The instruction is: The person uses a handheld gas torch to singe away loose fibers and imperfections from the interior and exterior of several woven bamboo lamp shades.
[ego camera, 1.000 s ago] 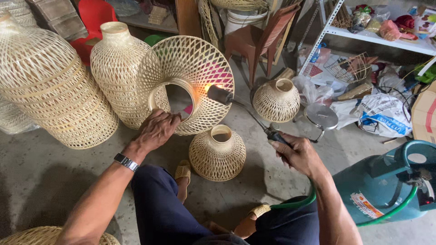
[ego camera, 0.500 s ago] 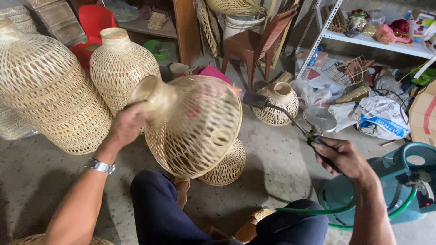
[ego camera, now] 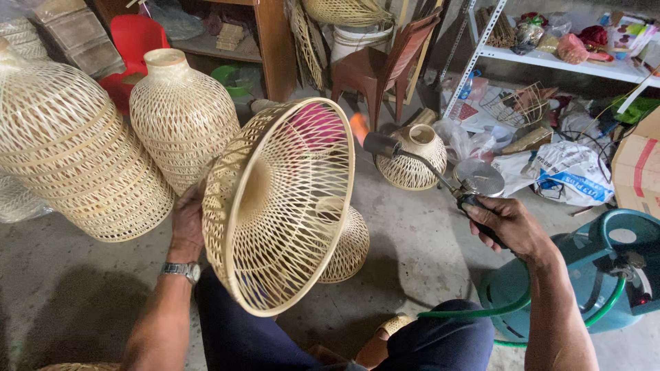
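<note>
Fingers of left hand (ego camera: 187, 223) curl round the rim of a pale woven bamboo lampshade, bell-shaped (ego camera: 278, 206), gripping it tilted, open mouth toward camera. Right hand (ego camera: 505, 223) is wrapped tight on the black handle of a gas torch w/ long metal neck (ego camera: 412, 161); orange flame at its tip just beside shade's upper rim. Step looks like singeing the weave. Next pass prob. needs the shade turned, flame kept off any one spot. Teal gas cylinder (ego camera: 591, 275) sits at right, w/ green hose (ego camera: 481, 312).

Woven shade (ego camera: 275, 206) left of torch (ego camera: 426, 165); gas cylinder (ego camera: 605, 275) right, possibly behind
</note>
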